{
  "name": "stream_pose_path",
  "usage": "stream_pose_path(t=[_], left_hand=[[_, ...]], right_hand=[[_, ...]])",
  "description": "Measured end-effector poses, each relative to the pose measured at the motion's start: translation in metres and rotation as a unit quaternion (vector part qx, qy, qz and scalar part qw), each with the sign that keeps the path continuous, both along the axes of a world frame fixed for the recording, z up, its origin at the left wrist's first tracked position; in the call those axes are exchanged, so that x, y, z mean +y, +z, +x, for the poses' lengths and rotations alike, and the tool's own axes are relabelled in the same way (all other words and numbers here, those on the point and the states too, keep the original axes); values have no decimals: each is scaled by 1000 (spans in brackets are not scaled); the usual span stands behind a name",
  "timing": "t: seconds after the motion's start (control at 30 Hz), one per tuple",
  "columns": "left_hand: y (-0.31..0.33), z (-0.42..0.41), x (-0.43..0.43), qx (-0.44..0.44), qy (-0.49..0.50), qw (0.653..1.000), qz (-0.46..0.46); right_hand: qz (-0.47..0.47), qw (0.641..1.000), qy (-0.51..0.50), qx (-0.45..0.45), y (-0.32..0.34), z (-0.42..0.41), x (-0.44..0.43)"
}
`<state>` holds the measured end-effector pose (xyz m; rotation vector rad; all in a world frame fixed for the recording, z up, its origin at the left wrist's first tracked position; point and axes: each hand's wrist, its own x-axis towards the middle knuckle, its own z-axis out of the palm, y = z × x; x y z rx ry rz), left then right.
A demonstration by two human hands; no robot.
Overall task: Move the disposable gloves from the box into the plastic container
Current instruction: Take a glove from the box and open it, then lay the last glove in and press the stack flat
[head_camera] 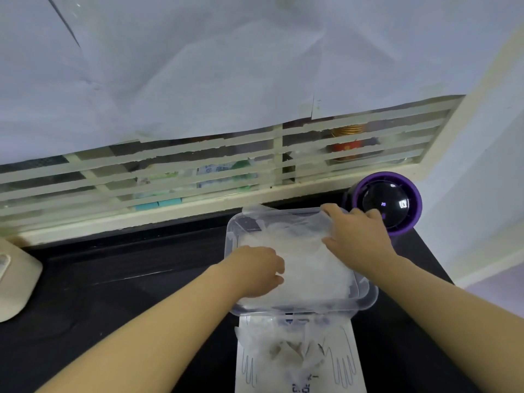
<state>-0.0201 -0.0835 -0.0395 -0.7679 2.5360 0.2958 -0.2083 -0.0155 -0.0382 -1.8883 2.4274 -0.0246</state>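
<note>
The left hand (259, 272) lies palm down on the near left part of a heap of thin, translucent white disposable gloves (306, 259), fingers curled lightly into the film; whether it pinches any of it cannot be told. The right hand (358, 236) rests flat on the far right part of the same heap, fingers spread wide, fingertips at the far rim. The heap fills the clear, rectangular plastic container (368, 296) and rises above its walls; a fold of film hangs over the far left corner. The container stands on the black bench (127, 293). Its near edge touches or overlaps the white cardboard glove box (348, 373), printed with glove outlines, which lies directly in front of it at the lower frame edge. Crumpled film (286, 347) remains in the box opening. A round purple and black device (385, 202) stands just beside the far right corner of the container, close to the right hand. A beige object (17, 282) sits at the left edge of the bench, well apart. The bench surface left of the container is open. A slatted window frame (198, 171) borders the far edge of the bench.
</note>
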Motion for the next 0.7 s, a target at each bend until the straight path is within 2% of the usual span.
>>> stream_pose_path(t=[0.07,0.13,0.17,0.2,0.27,0.33,0.37,0.53,0.6,0.7], left_hand=[[-4,0,0,19,34,998,55],[-7,-1,-1,35,47,996,74],[-8,-2,-1,36,49,995,82],[-10,-3,-1,35,52,994,92],[-11,-6,1,33,67,990,118],[-10,-7,2,33,76,988,131],[-9,-8,2,36,72,989,123],[-12,-16,0,70,15,996,-51],[-23,-18,3,6,18,999,-50],[-38,-18,1,-79,44,996,1]], right_hand=[[-65,998,-5,21,0,0,3],[-181,982,60,-8,1,6,2],[-183,977,106,-33,1,10,0],[-151,976,143,-70,2,15,-3],[-6,976,165,-144,-9,27,-8],[126,968,165,-142,-25,32,-11],[160,963,169,-133,-32,33,-11],[189,956,195,-108,-43,33,-7],[210,955,185,-97,-45,31,-6],[261,948,147,-105,-48,26,-6]])
